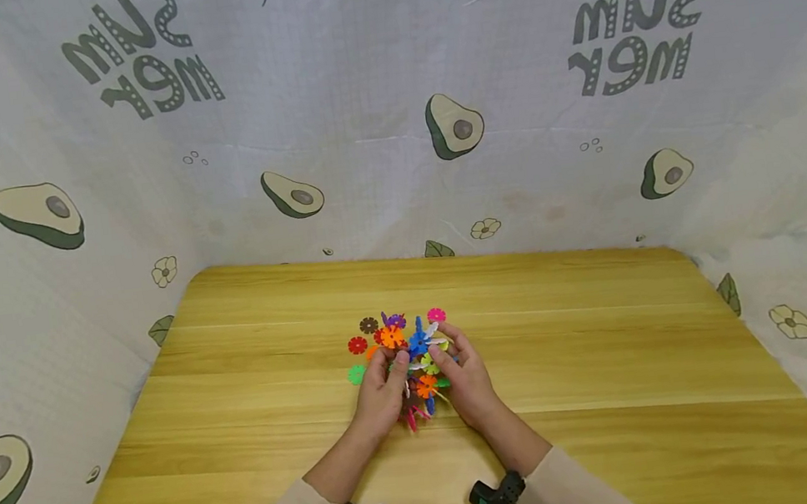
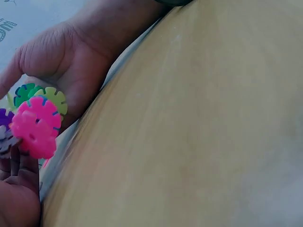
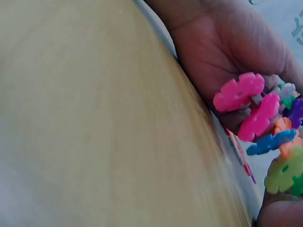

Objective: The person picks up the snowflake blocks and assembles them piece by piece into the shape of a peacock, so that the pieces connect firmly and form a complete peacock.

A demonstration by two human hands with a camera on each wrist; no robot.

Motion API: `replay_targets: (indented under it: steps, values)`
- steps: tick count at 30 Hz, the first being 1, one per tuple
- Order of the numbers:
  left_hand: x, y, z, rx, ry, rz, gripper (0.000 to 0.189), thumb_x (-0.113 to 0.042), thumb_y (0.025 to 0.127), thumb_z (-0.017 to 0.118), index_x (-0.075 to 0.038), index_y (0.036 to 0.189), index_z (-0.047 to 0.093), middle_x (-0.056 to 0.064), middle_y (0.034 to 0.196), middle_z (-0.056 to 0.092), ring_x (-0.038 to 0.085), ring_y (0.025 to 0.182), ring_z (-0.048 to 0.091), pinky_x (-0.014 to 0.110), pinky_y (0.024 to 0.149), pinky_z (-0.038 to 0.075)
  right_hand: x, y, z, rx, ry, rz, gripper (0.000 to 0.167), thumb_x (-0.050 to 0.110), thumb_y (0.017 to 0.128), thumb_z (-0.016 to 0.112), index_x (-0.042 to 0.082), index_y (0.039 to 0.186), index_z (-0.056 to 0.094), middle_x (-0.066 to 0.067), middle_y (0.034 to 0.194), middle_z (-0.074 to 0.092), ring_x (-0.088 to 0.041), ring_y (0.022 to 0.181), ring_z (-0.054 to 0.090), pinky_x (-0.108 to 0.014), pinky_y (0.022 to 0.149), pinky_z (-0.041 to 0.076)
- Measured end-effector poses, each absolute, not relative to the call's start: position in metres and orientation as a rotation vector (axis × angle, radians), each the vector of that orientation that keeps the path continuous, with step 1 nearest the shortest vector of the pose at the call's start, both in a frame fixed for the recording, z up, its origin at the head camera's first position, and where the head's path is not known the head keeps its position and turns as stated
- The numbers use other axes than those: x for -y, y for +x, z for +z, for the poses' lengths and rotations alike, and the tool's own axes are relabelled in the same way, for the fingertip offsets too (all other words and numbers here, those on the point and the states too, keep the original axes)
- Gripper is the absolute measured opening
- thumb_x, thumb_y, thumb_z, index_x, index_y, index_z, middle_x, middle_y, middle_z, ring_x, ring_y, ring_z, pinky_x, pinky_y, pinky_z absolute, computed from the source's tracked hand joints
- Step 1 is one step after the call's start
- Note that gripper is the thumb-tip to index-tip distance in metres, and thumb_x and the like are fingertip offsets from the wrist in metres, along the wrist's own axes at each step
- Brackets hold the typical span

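A bunch of interlocked plastic snowflake discs (image 1: 423, 363), in orange, blue, white, yellow-green and pink, is held between both hands in the head view. My left hand (image 1: 381, 393) grips its left side, thumb on top. From the right, my right hand (image 1: 470, 378) holds it with the thumb near a yellow-green disc and fingers curled behind. In the left wrist view a pink disc (image 2: 38, 124) stands out in front of green and yellow-green ones. Two pink discs (image 3: 259, 116) and a blue disc (image 3: 271, 142) show in the right wrist view. Palms hide part of the bunch.
Loose discs lie on the wooden table (image 1: 613, 361) just beyond the hands: a red disc (image 1: 358, 345), a brown disc (image 1: 369, 324), a green disc (image 1: 356, 375) and a pink disc (image 1: 436, 315). A printed cloth (image 1: 370, 105) hangs around the table's back and sides.
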State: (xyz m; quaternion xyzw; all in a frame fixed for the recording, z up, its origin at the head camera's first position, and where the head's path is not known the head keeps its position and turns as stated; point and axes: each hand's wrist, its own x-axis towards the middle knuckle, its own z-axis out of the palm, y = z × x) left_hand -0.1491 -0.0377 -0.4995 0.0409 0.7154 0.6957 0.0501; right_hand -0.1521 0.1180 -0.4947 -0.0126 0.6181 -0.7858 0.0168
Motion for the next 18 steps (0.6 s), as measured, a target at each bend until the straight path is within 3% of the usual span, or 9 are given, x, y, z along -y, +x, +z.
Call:
replay_targets:
  steps: [6,13,18]
  values:
    - [0.037,-0.15,-0.5,-2.096,0.135,2.127,0.034,-0.029,0.105,0.058,0.0,0.124,0.055,0.017,0.123,0.064,0.012,0.088,0.055,0.02,0.072,0.049,-0.123,-0.158,-0.492,-2.182,0.152,-2.262,0.044,0.019,0.105,0.057,0.002,0.145,0.048,0.003,0.079,0.042,-0.006,0.069,0.042,-0.018,0.061,0.037]
    - [0.037,-0.149,-0.5,-2.018,0.11,2.183,0.045,-0.029,0.104,0.06,0.002,0.135,0.049,0.018,0.114,0.06,0.018,0.095,0.063,0.025,0.083,0.06,-0.144,-0.17,-0.49,-2.079,0.171,-2.359,0.046,0.019,0.106,0.056,0.0,0.147,0.045,0.007,0.079,0.051,-0.004,0.072,0.053,-0.016,0.064,0.049]
    - [0.039,-0.148,-0.499,-1.971,0.131,2.263,0.036,-0.018,0.105,0.058,0.006,0.13,0.05,0.028,0.113,0.06,0.025,0.092,0.068,0.031,0.084,0.063,-0.175,-0.181,-0.487,-2.052,0.232,-2.313,0.047,0.023,0.108,0.053,0.005,0.15,0.043,0.009,0.086,0.058,-0.004,0.076,0.061,-0.018,0.066,0.055]
